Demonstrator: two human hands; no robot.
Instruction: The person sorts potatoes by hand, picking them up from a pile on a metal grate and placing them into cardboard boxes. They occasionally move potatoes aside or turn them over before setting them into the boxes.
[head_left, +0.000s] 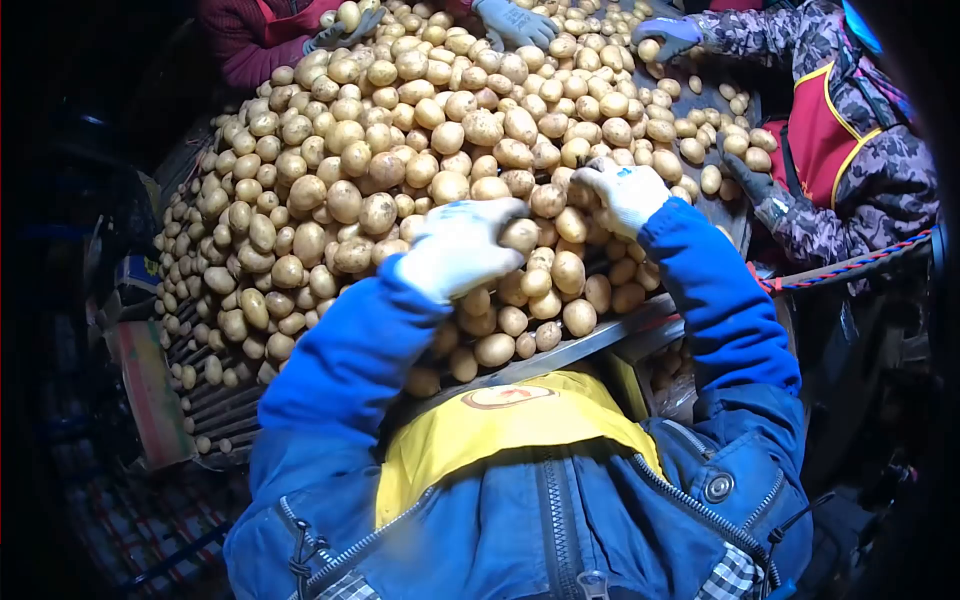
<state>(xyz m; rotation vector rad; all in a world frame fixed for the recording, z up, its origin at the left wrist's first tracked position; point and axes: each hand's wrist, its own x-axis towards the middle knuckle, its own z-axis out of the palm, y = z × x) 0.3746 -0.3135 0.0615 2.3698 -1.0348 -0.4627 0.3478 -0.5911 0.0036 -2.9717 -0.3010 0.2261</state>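
Note:
A big heap of potatoes [345, 200] spreads across a slatted table. My left hand [455, 245], in a white glove with a bluish print, reaches into the near side of the heap. Its thumb and fingers close around a potato [518, 235]. To its right, my right hand [628, 195] wears a similar white glove with dirty fingertips. Those fingers are bent down over the heap; what lies under them is hidden. Loose potatoes [568, 270] lie between my hands and the table's near edge [580, 348].
Grey-gloved hands of other people touch potatoes at the far side: one glove [515, 22] at the back, another [670, 38] at the right. A person in a red apron [815, 140] stands at right. A twisted rope [850, 270] runs beside the table. Bare slats [225, 410] show at left.

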